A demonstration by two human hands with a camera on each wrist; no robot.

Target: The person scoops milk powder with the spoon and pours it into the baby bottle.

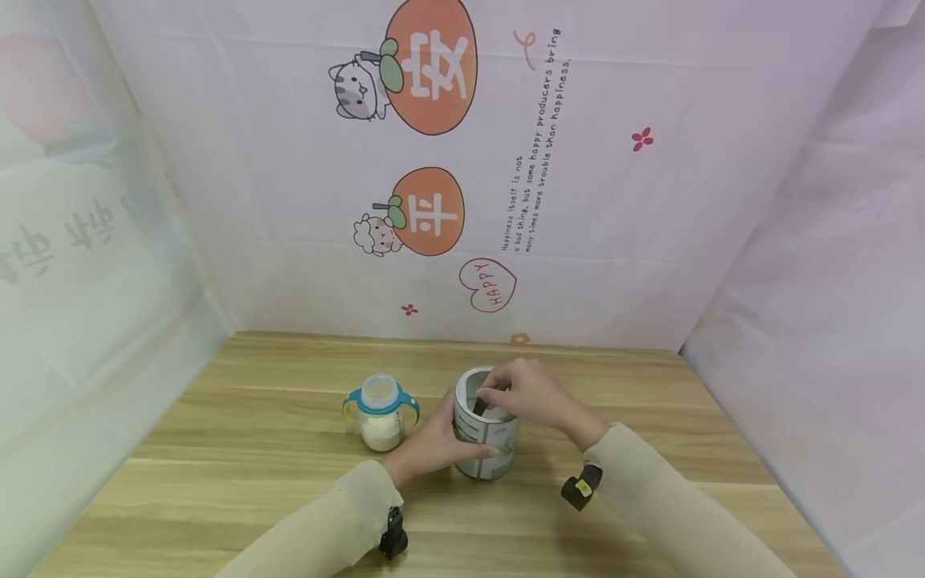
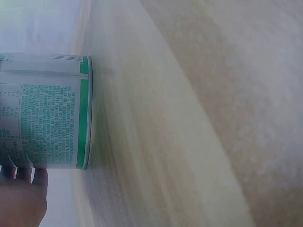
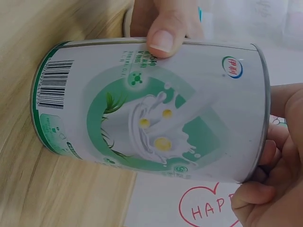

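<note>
A white and green milk powder can stands lidless on the table, with pale powder visible inside its mouth. My left hand grips the can from the left, its thumb lying across the printed side. Over the rim reaches my right hand, pinching a small black scoop that dips into the can; the scoop's lower end is hidden. In the right wrist view, the curled right fingers are at the can's rim. Left of the can is an uncapped baby bottle with blue handles and whitish contents.
The wooden table is closed in by white cloth walls, the back one printed with oranges and lettering. The bottle stands close beside my left hand. Black cameras are strapped to both wrists.
</note>
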